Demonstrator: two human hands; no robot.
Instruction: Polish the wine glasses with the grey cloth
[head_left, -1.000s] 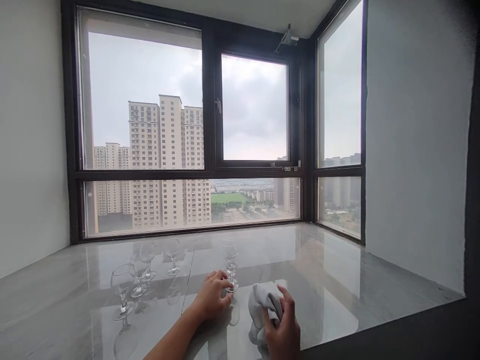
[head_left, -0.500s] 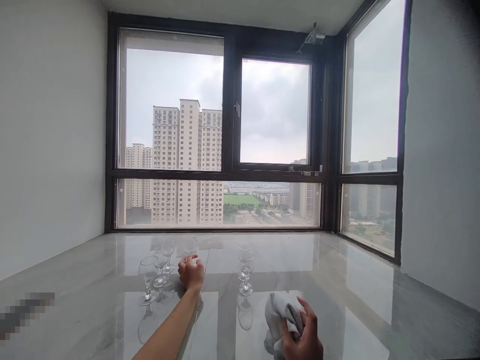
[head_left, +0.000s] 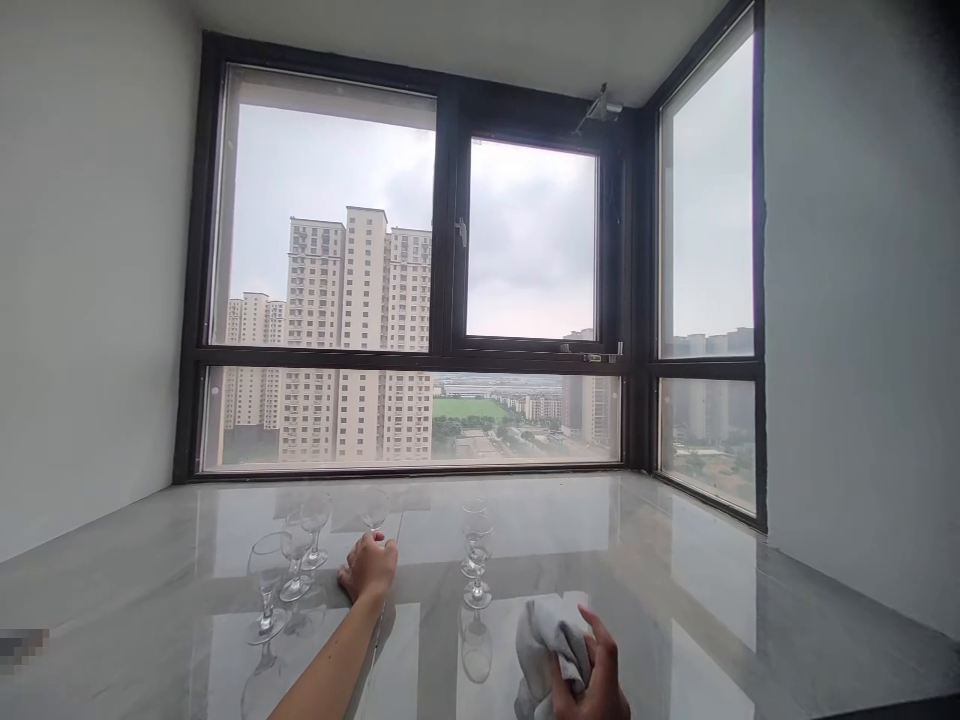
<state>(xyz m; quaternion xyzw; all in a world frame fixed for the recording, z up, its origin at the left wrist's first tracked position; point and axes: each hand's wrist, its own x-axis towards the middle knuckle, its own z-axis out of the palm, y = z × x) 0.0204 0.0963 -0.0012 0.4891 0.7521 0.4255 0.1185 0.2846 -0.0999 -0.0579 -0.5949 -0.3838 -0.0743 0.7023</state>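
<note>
My left hand [head_left: 370, 566] reaches far out over the shiny surface, its fingers curled round the lower part of a clear stemmed glass [head_left: 375, 508]. The bowl shows above the knuckles; the stem and foot are hidden. To its left, several stemmed glasses stand upright in a slanting row, the nearest glass [head_left: 268, 585] closest to me. Between my hands, another short row of glasses runs away from me, with a front glass [head_left: 478, 570]. At the lower right, my right hand [head_left: 595, 670] grips a bunched grey cloth [head_left: 547, 645], thumb and fingers pressed into it.
The glossy grey tiled sill [head_left: 675, 600] mirrors the glasses and the windows. A dark-framed window [head_left: 442, 360] closes off the back, with a side window [head_left: 705, 370] at the right. Plain walls stand on both sides.
The view has turned slightly right and tilted, so the scene sits further left and lower. My left hand and its glass have shifted slightly right relative to the standing glasses. The cloth remains in my right hand.
</note>
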